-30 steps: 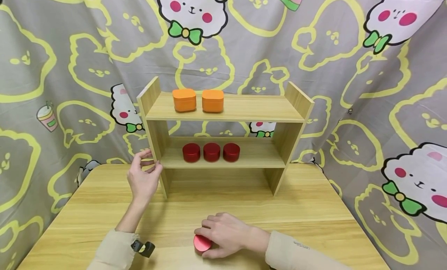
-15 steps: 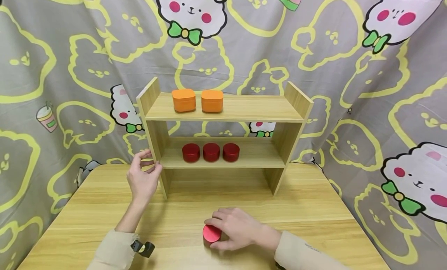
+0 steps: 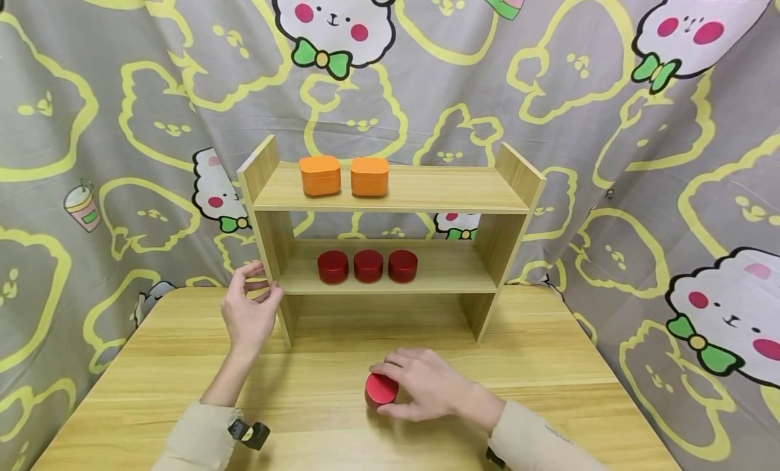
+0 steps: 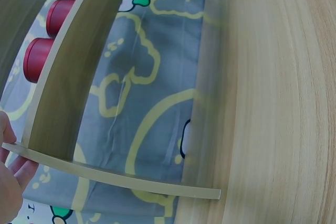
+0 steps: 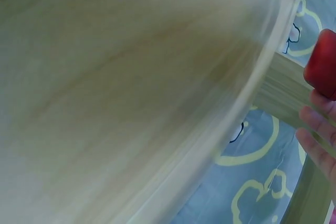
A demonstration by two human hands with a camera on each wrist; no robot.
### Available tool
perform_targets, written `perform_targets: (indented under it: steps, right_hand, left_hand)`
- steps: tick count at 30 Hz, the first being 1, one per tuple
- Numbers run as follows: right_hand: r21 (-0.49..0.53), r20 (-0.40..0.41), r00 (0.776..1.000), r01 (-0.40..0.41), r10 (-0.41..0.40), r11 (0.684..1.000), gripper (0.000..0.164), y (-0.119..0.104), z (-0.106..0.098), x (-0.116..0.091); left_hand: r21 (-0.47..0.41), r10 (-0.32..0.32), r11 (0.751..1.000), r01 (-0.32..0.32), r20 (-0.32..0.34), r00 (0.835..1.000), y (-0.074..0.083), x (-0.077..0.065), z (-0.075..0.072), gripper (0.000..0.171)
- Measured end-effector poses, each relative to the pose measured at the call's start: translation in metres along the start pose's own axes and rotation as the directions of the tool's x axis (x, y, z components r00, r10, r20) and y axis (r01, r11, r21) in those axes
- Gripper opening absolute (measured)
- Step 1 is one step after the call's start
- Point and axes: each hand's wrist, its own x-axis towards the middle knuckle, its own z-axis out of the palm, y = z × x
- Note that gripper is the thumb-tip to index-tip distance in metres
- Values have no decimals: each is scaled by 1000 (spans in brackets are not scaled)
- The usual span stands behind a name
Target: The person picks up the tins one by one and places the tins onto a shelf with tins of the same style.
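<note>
My left hand [image 3: 250,312] grips the left side panel of a small wooden shelf [image 3: 457,275]. The left wrist view has the thumb and fingers on opposite faces of that panel [image 4: 121,179]. In front of the shelf, my right hand [image 3: 426,386] holds a round red tin [image 3: 381,389] between thumb and fingers, its flat top facing up. At the right edge of the right wrist view, the tin [image 5: 322,66] shows beyond several fingertips [image 5: 311,150]. A row of three dark red tins [image 3: 368,266] stands on the middle board, left of its right end.
Two orange rounded boxes [image 3: 321,176] sit side by side on the top board, toward the left. The shelf stands at the back of a wooden table [image 3: 548,363]. A patterned grey curtain [image 3: 585,119] hangs close behind and to both sides.
My right hand has moved forward and to the right over the table, carrying the red tin toward the shelf. The left hand keeps its place on the shelf panel.
</note>
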Motion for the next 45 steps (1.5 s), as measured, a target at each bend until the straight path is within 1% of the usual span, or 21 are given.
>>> perform_targets:
  steps: [6,16,24,34,45]
  right_hand:
    - [-2,-18,999,-28,28,1000,54,4,-4,-3]
    - [-34,-83,996,-39,36,999,54,16,-16,-7]
    - [-20,-133,987,-91,88,996,53,27,-26,-12]
    - [-29,-176,977,-125,118,992,54,43,-43,-17]
    - [-37,-235,966,-123,111,992,56,60,-61,-14]
  left_hand:
    - [0,-5,1000,5,1,1000,0,0,0,39]
    - [3,0,1000,0,0,1000,0,-1,0,39]
    - [3,-7,1000,7,5,1000,-1,-1,0,39]
    - [13,-18,1000,18,-4,1000,0,0,0,39]
    - [8,-16,1000,16,-8,1000,1,1,0,39]
